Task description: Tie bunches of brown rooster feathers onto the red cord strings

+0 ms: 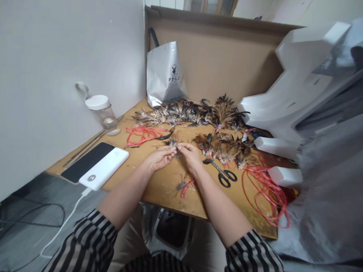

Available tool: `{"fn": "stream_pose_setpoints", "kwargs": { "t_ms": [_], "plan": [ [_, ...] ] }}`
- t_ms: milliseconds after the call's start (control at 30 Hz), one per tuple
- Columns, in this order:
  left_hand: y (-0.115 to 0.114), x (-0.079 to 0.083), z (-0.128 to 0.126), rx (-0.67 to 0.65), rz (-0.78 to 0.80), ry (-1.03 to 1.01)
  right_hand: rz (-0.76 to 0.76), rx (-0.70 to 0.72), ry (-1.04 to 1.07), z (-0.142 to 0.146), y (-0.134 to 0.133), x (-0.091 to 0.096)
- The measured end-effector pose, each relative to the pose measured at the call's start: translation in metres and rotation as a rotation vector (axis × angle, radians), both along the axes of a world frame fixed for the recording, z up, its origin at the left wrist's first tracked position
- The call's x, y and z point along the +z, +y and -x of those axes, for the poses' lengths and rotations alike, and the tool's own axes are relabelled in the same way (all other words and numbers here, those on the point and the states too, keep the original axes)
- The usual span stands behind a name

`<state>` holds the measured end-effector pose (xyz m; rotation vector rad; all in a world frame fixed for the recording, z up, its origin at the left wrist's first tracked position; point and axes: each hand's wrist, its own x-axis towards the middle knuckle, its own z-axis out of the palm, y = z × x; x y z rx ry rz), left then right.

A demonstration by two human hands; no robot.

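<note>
Over the middle of the table, my left hand is closed in a pinch on a small bunch of feathers, whose tips point away from me. My right hand meets it there, thumb and finger pinched at the base of the same bunch; the exact contact is partly hidden. Black-handled scissors lie to the right of my right hand. Below my hands rests a loose feather tuft with a piece of red plastic strip. Brown feather bundles lie in a row beyond the scissors.
A long heap of feathers lies at the back before a silver bag. Red strips lie left, more red strips right. A lidded cup, phone and power bank stand left. White foam borders the right.
</note>
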<state>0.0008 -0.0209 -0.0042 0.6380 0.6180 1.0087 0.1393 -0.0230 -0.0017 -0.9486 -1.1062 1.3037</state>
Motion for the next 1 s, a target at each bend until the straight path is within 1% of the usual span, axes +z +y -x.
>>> {"fn": "stream_pose_setpoints", "kwargs": {
  "t_ms": [167,300,400,667,767,1000],
  "plan": [
    [0.004,-0.005,0.001,0.019,-0.051,0.006,0.043,0.07,0.047,-0.006,0.0,0.003],
    [0.006,-0.01,0.001,0.028,-0.087,0.052,0.088,0.031,0.037,-0.006,0.0,0.004],
    [0.006,-0.01,0.0,0.034,-0.089,0.086,0.112,-0.004,0.056,-0.005,0.0,0.004],
    [0.004,-0.004,-0.003,0.104,-0.069,0.113,0.083,-0.029,0.046,-0.001,-0.003,0.007],
    [0.004,-0.005,-0.004,0.078,-0.07,0.121,0.05,-0.036,0.032,0.002,-0.005,0.008],
    [0.002,-0.006,-0.004,0.044,-0.072,0.118,0.041,-0.063,0.009,0.003,-0.003,0.005]
  ]
}}
